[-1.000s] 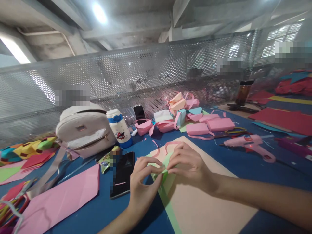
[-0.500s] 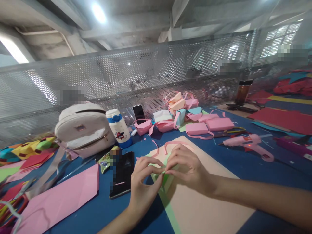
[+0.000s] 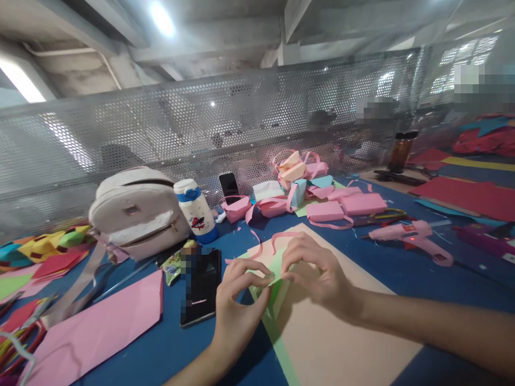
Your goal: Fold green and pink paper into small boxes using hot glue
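A piece of light green paper (image 3: 277, 266), folded so that it stands up, is pinched between my two hands. My left hand (image 3: 243, 292) closes thumb and fingertips on its left edge. With thumb and forefinger together, my right hand (image 3: 317, 271) grips the other side, partly covering the paper. Beneath them lies a stack of peach paper sheets (image 3: 333, 332), with a green sheet (image 3: 284, 356) showing along its left edge. Thin pink paper strips (image 3: 277, 238) lie just behind my fingers.
Left are a black phone (image 3: 203, 292), pink paper (image 3: 104, 327), a bottle (image 3: 197, 212) and a white backpack (image 3: 140, 214). Pink folded paper boxes (image 3: 325, 212) sit at the back. A pink glue gun (image 3: 418, 236) lies right. A perforated metal screen (image 3: 241, 118) stands behind the table.
My right hand has shifted slightly right, away from my left fingertips, so more of the green paper shows between them. My left hand has barely moved.
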The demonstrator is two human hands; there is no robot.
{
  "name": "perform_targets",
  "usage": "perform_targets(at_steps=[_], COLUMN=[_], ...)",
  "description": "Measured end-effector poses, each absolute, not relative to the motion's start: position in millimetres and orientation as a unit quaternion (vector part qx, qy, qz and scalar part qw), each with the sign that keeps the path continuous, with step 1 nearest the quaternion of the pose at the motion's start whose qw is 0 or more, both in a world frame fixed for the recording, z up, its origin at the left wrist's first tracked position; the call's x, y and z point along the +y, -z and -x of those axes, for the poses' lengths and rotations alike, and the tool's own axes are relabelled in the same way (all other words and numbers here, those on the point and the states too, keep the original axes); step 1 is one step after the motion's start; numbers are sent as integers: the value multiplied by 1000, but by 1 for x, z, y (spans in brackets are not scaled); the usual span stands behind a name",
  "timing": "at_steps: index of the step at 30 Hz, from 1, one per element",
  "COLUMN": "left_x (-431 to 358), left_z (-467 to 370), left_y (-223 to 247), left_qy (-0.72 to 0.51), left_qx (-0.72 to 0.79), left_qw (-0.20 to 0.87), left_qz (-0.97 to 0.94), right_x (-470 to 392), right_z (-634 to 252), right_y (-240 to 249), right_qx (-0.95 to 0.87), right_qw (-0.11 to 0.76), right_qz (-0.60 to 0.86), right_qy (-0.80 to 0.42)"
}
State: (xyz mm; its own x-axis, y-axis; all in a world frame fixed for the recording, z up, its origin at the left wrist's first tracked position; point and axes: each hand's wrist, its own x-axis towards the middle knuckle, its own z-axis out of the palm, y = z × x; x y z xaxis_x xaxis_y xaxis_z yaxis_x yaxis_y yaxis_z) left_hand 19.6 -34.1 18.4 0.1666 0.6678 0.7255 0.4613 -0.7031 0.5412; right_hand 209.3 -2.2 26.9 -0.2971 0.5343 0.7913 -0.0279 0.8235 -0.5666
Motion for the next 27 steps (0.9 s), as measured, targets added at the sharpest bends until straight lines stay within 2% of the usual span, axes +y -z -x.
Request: perform_targets(at_steps=[12,27], left_x=[-35,-34], left_z=[-20,-25], left_y=[-19,-22], left_qy=[-524,-520], left_qx=[371,341], left_qw=[94,60], left_qz=[-761,-781], right_x=[0,-5], right_z=[-209,-207], right_y=[-25,-19], right_qx=[-829,-842], right_qw=[524,493], right_qz=[135,174], right_qy=[-141,-128])
